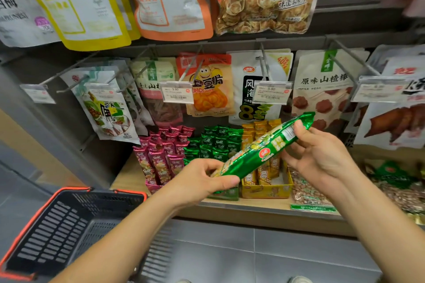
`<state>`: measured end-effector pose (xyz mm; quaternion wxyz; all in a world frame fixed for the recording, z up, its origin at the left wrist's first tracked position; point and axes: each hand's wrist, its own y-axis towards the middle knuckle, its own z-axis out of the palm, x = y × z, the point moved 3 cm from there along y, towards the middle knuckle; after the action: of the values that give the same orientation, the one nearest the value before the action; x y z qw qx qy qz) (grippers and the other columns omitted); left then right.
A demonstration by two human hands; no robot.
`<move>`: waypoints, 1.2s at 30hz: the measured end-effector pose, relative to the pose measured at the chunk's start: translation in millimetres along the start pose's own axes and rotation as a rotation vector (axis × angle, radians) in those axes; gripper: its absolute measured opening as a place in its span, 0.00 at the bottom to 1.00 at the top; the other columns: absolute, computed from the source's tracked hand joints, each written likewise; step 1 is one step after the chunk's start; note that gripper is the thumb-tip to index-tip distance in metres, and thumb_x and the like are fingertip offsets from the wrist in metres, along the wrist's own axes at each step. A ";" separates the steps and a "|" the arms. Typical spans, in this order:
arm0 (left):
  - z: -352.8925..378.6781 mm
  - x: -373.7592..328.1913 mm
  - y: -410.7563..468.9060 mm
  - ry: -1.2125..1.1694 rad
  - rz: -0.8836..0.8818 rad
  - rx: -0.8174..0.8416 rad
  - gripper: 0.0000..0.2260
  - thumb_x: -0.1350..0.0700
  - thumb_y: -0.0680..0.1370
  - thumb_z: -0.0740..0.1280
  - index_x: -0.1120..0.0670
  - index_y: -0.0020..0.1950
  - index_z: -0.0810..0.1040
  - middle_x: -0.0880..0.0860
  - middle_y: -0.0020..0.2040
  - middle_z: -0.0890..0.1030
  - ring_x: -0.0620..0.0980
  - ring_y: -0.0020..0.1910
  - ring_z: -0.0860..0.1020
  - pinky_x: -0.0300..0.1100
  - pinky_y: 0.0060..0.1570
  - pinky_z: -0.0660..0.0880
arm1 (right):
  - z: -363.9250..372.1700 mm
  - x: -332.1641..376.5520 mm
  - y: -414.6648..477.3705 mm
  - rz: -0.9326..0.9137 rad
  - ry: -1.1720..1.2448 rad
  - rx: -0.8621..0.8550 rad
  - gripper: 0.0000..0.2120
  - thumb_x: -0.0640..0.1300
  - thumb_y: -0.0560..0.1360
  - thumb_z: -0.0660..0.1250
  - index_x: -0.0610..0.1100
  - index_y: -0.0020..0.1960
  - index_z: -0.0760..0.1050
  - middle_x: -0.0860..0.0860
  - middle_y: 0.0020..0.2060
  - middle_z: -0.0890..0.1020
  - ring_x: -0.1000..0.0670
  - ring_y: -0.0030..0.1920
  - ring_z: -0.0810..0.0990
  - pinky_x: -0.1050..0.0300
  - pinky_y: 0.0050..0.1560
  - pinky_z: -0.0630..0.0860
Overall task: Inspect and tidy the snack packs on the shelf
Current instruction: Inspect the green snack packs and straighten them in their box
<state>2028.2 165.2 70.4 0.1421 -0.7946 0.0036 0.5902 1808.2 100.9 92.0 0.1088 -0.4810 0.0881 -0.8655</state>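
Above the wooden shelf's (128, 174) front edge, a long, glossy green snack pack (264, 149) with yellow print slants upward to the right, the left hand (202, 181) pinching its lower end and the right hand (322, 156) gripping its upper end.
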 end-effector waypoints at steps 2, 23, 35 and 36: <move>-7.9 -0.7 0.0 -0.052 0.014 -0.068 0.06 0.55 0.73 0.74 0.51 0.49 0.84 0.45 0.38 0.84 0.40 0.35 0.79 0.31 0.34 0.74 | -3.7 1.5 1.7 0.013 0.035 -0.021 0.02 0.40 0.79 0.64 0.43 0.47 0.75 0.47 0.41 0.83 0.48 0.48 0.81 0.50 0.46 0.79; -62.9 9.0 -4.1 -0.162 0.127 -0.366 0.25 0.54 0.60 0.80 0.41 0.55 0.82 0.51 0.54 0.84 0.53 0.56 0.81 0.48 0.53 0.79 | -13.4 -4.3 3.3 0.088 -0.376 0.081 0.04 0.34 0.76 0.66 0.38 0.45 0.80 0.35 0.55 0.79 0.40 0.46 0.84 0.58 0.35 0.81; -65.0 10.1 -3.0 -0.113 0.109 -0.453 0.18 0.46 0.64 0.74 0.53 0.49 0.83 0.57 0.41 0.86 0.53 0.38 0.83 0.42 0.41 0.82 | -11.3 6.7 -1.1 0.110 -0.361 0.233 0.11 0.46 0.61 0.77 0.43 0.42 0.85 0.42 0.45 0.85 0.47 0.44 0.86 0.60 0.35 0.81; -66.0 10.1 -3.4 -0.080 0.105 -0.458 0.16 0.44 0.65 0.72 0.53 0.47 0.84 0.58 0.39 0.85 0.52 0.36 0.82 0.43 0.39 0.80 | -10.2 8.2 -2.2 0.107 -0.381 0.266 0.15 0.48 0.60 0.77 0.42 0.44 0.84 0.42 0.45 0.85 0.46 0.45 0.85 0.60 0.36 0.81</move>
<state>2093.7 154.9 79.0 -0.0725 -0.7808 -0.0947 0.6133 1795.1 101.3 93.9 0.2314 -0.6119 -0.0236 -0.7560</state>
